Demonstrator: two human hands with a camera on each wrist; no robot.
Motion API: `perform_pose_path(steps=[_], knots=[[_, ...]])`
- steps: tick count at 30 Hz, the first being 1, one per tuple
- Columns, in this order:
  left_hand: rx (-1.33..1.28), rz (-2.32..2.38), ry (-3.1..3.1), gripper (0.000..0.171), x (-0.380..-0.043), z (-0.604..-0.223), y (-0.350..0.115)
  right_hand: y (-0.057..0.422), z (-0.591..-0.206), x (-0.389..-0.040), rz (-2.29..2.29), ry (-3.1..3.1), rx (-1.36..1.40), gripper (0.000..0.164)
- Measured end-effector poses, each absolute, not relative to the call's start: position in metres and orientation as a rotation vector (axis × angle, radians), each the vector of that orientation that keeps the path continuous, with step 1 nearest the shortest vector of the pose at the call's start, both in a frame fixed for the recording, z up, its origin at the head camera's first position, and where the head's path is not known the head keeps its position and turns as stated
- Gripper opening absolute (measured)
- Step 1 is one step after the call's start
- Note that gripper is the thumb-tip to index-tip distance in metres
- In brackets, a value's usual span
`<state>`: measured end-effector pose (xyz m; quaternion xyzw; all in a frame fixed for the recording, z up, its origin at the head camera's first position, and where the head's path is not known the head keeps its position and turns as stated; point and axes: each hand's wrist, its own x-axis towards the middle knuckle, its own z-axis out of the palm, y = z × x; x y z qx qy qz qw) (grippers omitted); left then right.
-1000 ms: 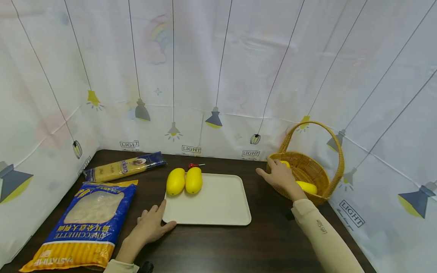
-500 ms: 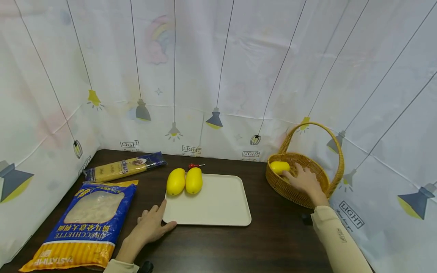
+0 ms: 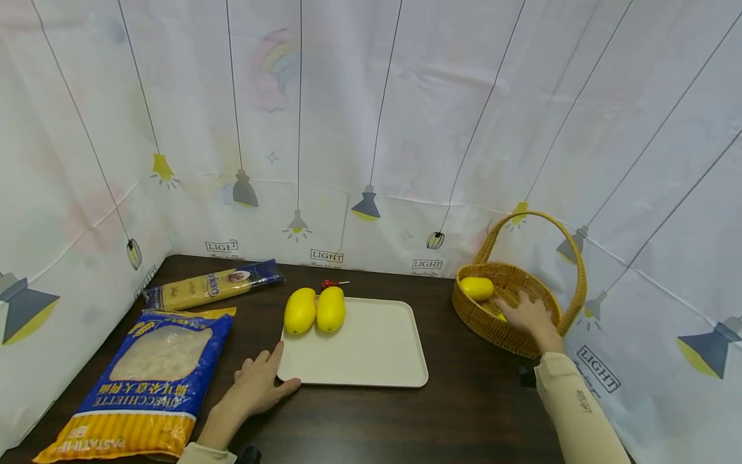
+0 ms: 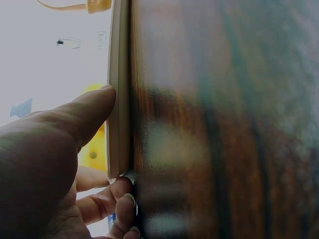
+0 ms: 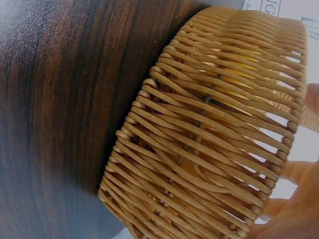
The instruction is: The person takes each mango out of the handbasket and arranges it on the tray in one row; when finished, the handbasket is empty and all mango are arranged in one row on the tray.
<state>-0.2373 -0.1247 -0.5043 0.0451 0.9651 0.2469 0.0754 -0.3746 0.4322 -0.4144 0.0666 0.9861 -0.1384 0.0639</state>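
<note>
Two yellow, mango-like fruits [image 3: 330, 309] lie side by side at the back left of a cream tray [image 3: 371, 348]. My left hand [image 3: 255, 383] touches the tray's near left corner, thumb on the near rim and index finger along the left side. My right hand [image 3: 526, 316] reaches down into a wicker basket [image 3: 493, 332] at the right. Under its thumb shows a bit of a yellow fruit [image 3: 502, 317]; the fingertips are hidden inside, so I cannot tell whether they grip it. Another yellow fruit [image 3: 477, 288] sits at the basket's left end.
On the left lie a blue and orange pasta bag [image 3: 130, 386] and, behind it, a long pasta packet [image 3: 211, 285]. A small red-handled tool [image 3: 332, 283] lies behind the tray. The basket's tall handle [image 3: 580, 283] arches beside my right hand. A printed curtain [image 3: 371, 129] backs the table.
My right hand has moved from the basket's left end to the right and down into it, uncovering the fruit at the left end. My left hand and the tray have stayed put.
</note>
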Motion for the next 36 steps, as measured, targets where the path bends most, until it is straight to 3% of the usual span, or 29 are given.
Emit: perform_pose_path(steps=[14,36], knots=[[0.121,0.754,2.882,0.094,-0.234,-0.503,-0.123,0.439,-0.426,-0.382,-0.369,2.916,0.193,0.109],[0.095,0.759,2.893,0.095,-0.238,-0.504,-0.125,0.443,-0.429,-0.404,-0.251,2.927,0.045,0.095]])
